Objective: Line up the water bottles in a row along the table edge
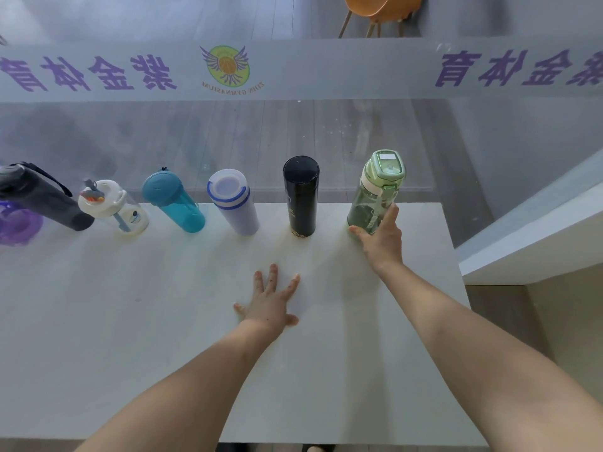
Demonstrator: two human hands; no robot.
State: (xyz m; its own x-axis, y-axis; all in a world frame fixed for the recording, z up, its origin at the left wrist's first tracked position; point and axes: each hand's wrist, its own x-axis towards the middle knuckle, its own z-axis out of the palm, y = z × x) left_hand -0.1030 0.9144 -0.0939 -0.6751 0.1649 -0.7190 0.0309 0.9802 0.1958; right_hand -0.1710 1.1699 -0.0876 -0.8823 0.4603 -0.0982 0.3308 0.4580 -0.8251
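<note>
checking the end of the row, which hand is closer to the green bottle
Right. The right hand holds the green bottle near its base; the left hand lies flat on the table, nearer the person and to the bottle's left.

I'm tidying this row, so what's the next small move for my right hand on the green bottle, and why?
Probably let go: the right hand grips the translucent green plastic bottle, which stands upright at the right end, level with the tall black cylindrical bottle along the far edge of the white table.
</note>
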